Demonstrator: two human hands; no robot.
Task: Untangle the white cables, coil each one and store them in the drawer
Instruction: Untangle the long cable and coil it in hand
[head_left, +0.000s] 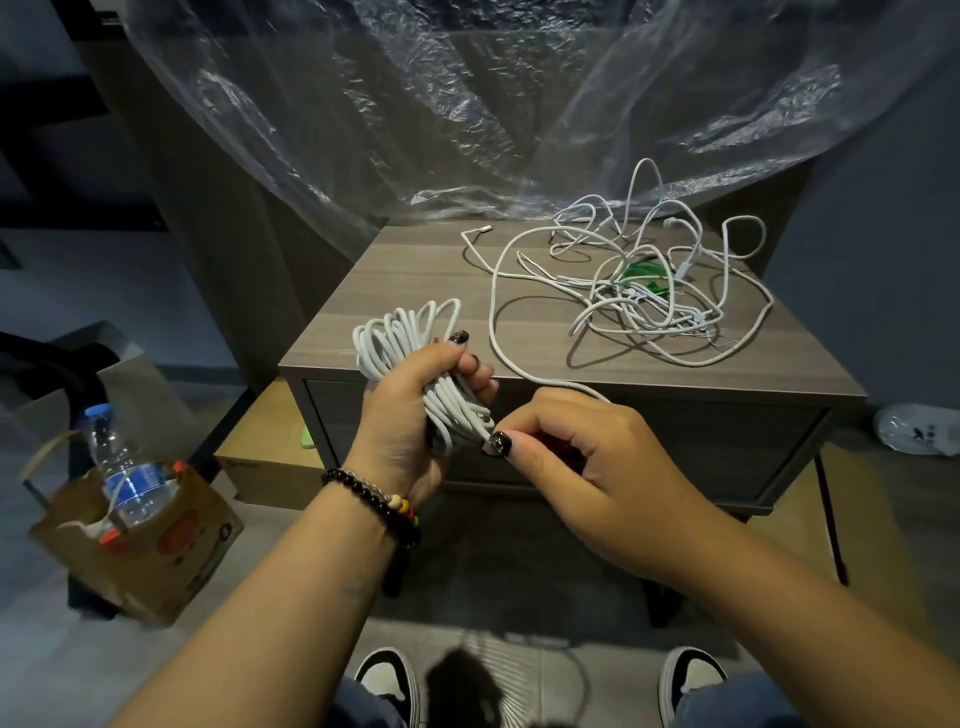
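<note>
The left hand (410, 410) has its fingers (470, 371) wrapped around a coiled white cable (410, 353), held in front of the drawer (649, 447). The right hand (582, 457) pinches the cable's loose strand at the coil's lower end. That strand runs up onto the surface (405, 280), where the tangled white cables (644, 280) lie over something green (641, 275).

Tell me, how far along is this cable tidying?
Early on. Most of one cable is wound into a coil gripped by the left hand; the right hand pinches its loose run. The tangle on the nightstand still needs sorting, and the drawer is closed.
</note>
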